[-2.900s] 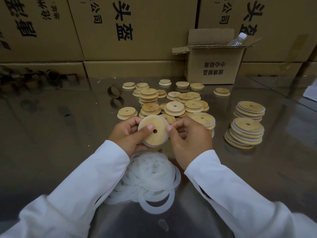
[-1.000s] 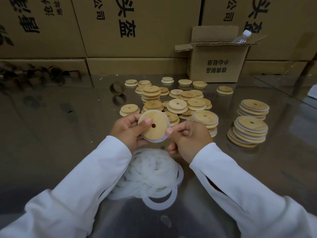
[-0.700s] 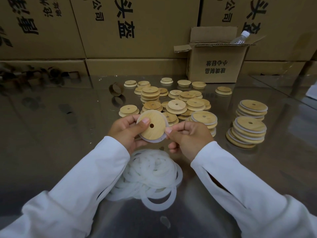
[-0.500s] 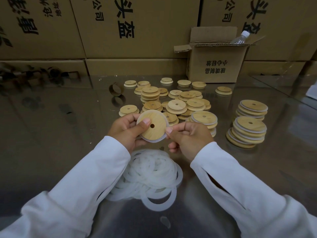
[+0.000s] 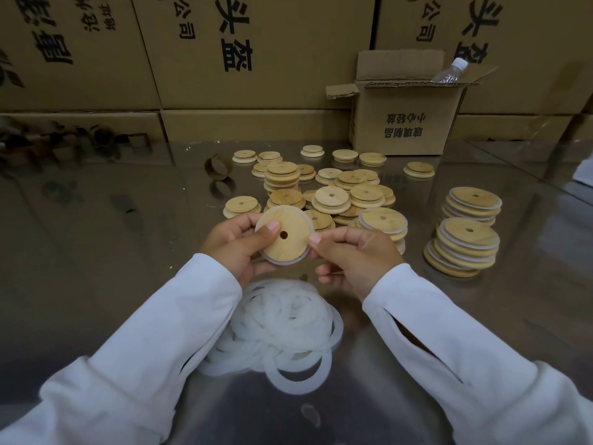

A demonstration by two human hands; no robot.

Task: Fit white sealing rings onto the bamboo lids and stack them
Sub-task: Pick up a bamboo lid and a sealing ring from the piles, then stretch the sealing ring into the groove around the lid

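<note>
**A:** Where is the lid right now?

**B:** The lid (image 5: 290, 244) is held in the air just beyond the heap of rings (image 5: 282, 329). It is tilted so that its flat face and small centre hole look back at the camera. A white ring (image 5: 285, 261) shows along its lower edge.

**A:** And the two hands?

**B:** The left hand (image 5: 236, 248) has its grip clamped on the lid, thumb laid across the face beside the hole and fingers curled behind. The right hand (image 5: 356, 256) pinches the lid's right rim between thumb and forefinger, with the other fingers curled under. I cannot tell whether that thumb tip sits on ring or on wood.

**A:** What lies around the heap?

**B:** The heap rests on the shiny surface (image 5: 112, 258), between two white sleeves. Beyond the heap, past the hands, bare lids (image 5: 332, 195) lie scattered and in low piles. Beyond the heap and to its right stand stacks with white rings showing between the lids. The near stack (image 5: 383, 223) is just behind the right hand. The right stack (image 5: 463, 252) and the back stack (image 5: 475, 203) are further out.

**A:** Anything further back?

**B:** Far beyond the heap, a small open box (image 5: 404, 123) has a clear bottle (image 5: 449, 73) poking out of it. It stands against big cartons (image 5: 256, 49). A short cardboard hoop (image 5: 219, 167) stands beyond the heap, slightly to its left.
</note>
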